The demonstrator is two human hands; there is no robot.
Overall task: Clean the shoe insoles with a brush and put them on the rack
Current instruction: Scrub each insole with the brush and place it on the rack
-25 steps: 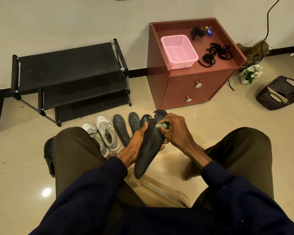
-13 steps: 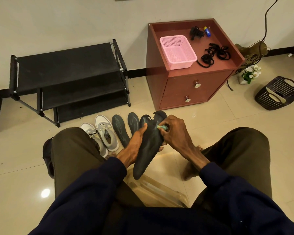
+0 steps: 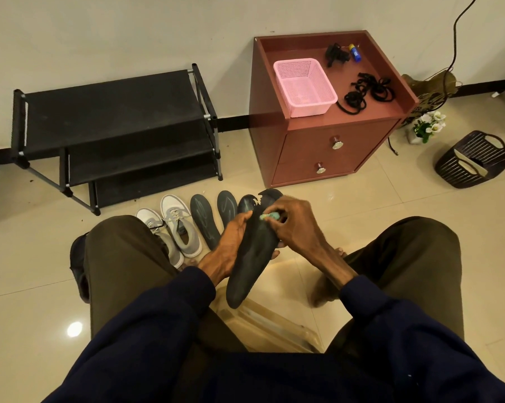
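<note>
Between the seated person's knees, a black insole [image 3: 252, 258] is held tilted, heel end down toward the lap and ragged toe end up toward the far wall. The left hand [image 3: 231, 242] grips it at the left edge, thumb on the upper face and fingers curled round behind. The right hand [image 3: 296, 226] has its fingers pinched on a small pale-green brush [image 3: 270, 217], pressed against the insole's upper face near the toe. On the floor [image 3: 362, 205] just beyond the hands lie three more insoles [image 3: 204, 221] side by side, the rightmost partly hidden behind the held one, with grey-and-white sneakers [image 3: 177, 232] to their left. The black three-tier rack [image 3: 114, 135] stands against the wall, well apart from the hands. Right of it, a reddish cabinet [image 3: 332, 146] carries a pink basket [image 3: 303, 87] and black laces [image 3: 364, 93] on its surface.
</note>
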